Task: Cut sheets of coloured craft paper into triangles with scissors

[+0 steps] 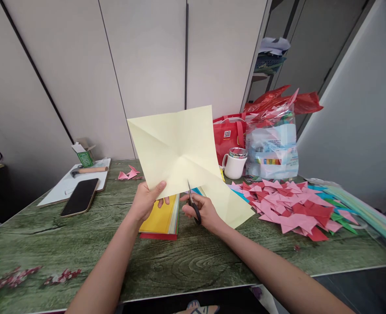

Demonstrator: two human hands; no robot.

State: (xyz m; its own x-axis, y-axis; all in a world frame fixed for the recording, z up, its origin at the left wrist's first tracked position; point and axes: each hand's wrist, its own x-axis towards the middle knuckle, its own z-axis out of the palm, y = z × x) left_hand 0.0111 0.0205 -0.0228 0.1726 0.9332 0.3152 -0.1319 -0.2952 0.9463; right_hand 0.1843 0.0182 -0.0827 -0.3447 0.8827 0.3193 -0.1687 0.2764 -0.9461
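Note:
A large pale yellow sheet of paper [176, 144] with crossing fold creases is held up in front of me. My left hand [150, 198] grips its lower left edge, thumb on the near face. In my right hand [201, 209] is a pair of scissors [195, 211] with black handles, the blades pointing up at the sheet's lower edge. To the right of the blades, part of the pale yellow paper hangs down toward the table. Below my left hand lies a stack of coloured paper [160, 220], yellow on top and red at the bottom.
Folded pink and red paper pieces [291, 205] are heaped at the right. Behind them stand a white mug [235, 163], a red bag [228, 133] and a clear plastic bag [273, 148]. At the left are a phone [80, 197], a hammer [90, 170] and a small green box [84, 155].

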